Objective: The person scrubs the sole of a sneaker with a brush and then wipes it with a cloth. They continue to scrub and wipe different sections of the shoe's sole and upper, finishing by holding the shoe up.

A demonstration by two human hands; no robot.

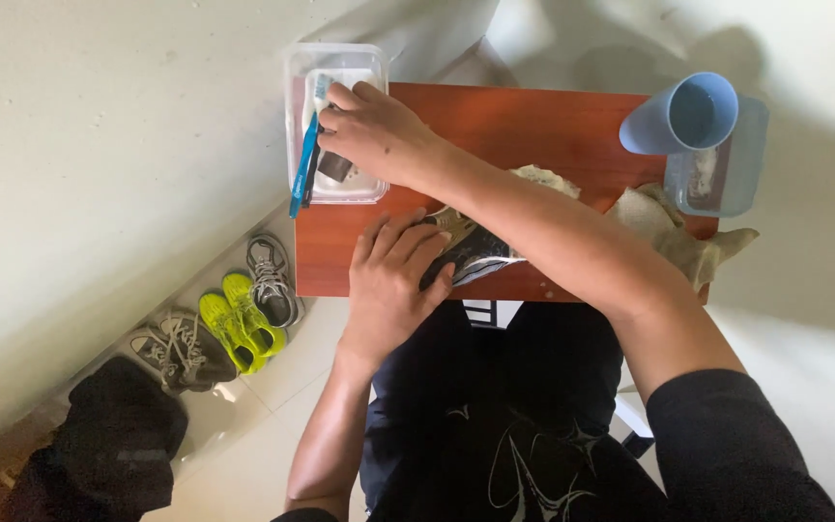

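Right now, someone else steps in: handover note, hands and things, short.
Left hand: flat on the dark shoe, pressing it to the red-brown table; fingers open, not gripping.
Right hand: arm crossed over, fingers on the blue toothbrush at the clear plastic tub, far left corner.
Blue cup and a second clear tub at far right; beige cloth beside them.
Done: shoe held on the table, brush in hand.
Left: brush not yet on the shoe.
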